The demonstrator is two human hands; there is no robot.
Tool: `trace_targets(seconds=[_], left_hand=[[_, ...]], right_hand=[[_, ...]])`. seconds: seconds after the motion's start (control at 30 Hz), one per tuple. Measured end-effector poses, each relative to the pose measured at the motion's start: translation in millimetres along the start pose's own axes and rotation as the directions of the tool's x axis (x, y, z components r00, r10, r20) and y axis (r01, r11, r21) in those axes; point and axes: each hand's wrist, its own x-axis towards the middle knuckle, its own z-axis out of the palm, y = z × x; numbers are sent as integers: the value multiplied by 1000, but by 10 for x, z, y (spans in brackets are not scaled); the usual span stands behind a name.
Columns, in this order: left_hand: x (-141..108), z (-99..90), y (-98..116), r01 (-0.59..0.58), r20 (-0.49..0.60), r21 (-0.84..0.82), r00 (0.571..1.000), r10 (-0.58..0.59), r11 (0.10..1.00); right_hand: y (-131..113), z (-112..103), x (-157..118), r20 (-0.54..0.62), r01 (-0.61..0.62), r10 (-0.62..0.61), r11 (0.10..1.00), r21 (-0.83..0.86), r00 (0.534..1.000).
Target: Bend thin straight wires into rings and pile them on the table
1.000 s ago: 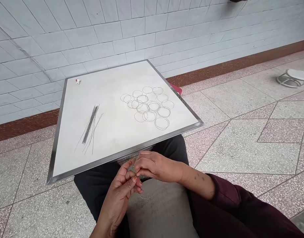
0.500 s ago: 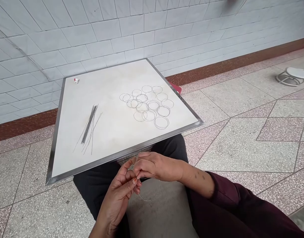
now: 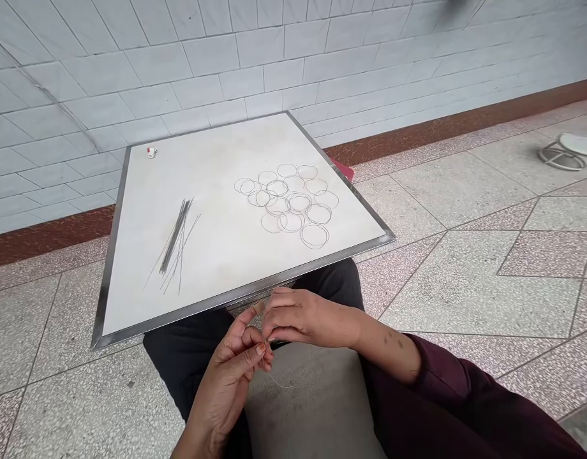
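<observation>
Over my lap, at the table's front edge, my left hand (image 3: 240,357) pinches a thin wire (image 3: 286,386) between thumb and fingers. My right hand (image 3: 293,315) is closed on the same wire, its fingertips close against the left ones. Below the hands the wire hangs in a curved loop over the grey seat. Where its ends meet is mostly hidden by my fingers. On the white table (image 3: 217,255) lie a bundle of straight wires (image 3: 175,236) at left and several wire rings (image 3: 291,221), partly overlapping, at right.
A small white and red object (image 3: 152,153) sits at the table's far left corner. The table's metal rim (image 3: 245,298) runs just beyond my hands. A white-topped stool (image 3: 571,152) stands on the floor at right, and a tiled wall (image 3: 260,48) rises behind the table.
The wire's curve below my hands now shows as a wider loop reaching up toward the right hand. My right hand has shifted slightly to the right. The view has moved a little.
</observation>
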Motion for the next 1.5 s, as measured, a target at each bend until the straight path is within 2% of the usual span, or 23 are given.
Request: trace_targets(seconds=[0.17, 0.43, 0.67, 0.77, 0.9, 1.03, 1.33, 1.5], left_hand=[[7, -12, 0, 6, 13, -8, 1000, -6, 1000], [21, -9, -16, 39, 3, -74, 999, -39, 996], [34, -18, -58, 52, 30, -160, 998, -47, 986], [46, -26, -67, 37, 3, -182, 999, -37, 983], [54, -34, -61, 2, -7, -165, 1000, -3, 986], [46, -24, -51, 14, 3, -146, 1000, -13, 989], [49, -13, -43, 77, 31, -183, 997, -73, 980], [67, -22, -61, 77, 24, -161, 997, -74, 984]], right_hand=[[37, 28, -26, -16, -21, 22, 998, 54, 1000], [58, 26, -28, 4, 29, -29, 999, -23, 1000], [19, -45, 46, -28, 130, -132, 990, -53, 991], [36, -44, 43, -18, 105, -106, 993, -53, 994], [90, -9, 19, -81, 52, -50, 998, 24, 995], [122, 14, 8, -43, 2, 1, 998, 64, 999], [129, 5, 20, 50, -3, -3, 993, 118, 999], [129, -24, 44, 53, 29, -36, 991, 133, 998]])
